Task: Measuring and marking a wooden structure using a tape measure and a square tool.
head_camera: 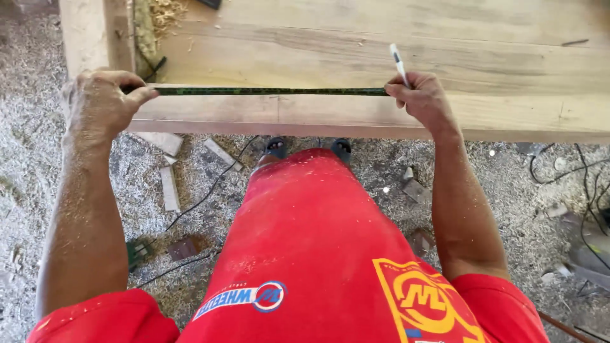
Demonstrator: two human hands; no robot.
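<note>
We are pinching one end of the thin dark green measuring tape (pixel 270 91) with our left hand (pixel 101 105), fingers curled and thumb pressing the strip near the left end of the long pale wooden plank (pixel 356 111). Our right hand (pixel 422 98) is gripping the other end of the strip, clenched over it, and in the same fist we are also holding a slim white pen with a blue cap (pixel 398 63), which is sticking up and away from us, tilted a little to the left. The tape is running straight between the two hands, its long axis lying left to right along the near edge of the plank, taut and level, and it is sitting just on the plank's top face. Both forearms are reaching forward, elbows bent and spread wide, wrists turned in toward each other; the pen tip is lying nearest the tape's right end, so the right hand is the closer one to any mark there. Beyond the plank, wider boards are forming the desk (pixel 445 25). Below, a floor strewn with sawdust (pixel 38 178), small wood offcuts (pixel 168 187) and black cables (pixel 203 197) is showing past our red clothing.
</note>
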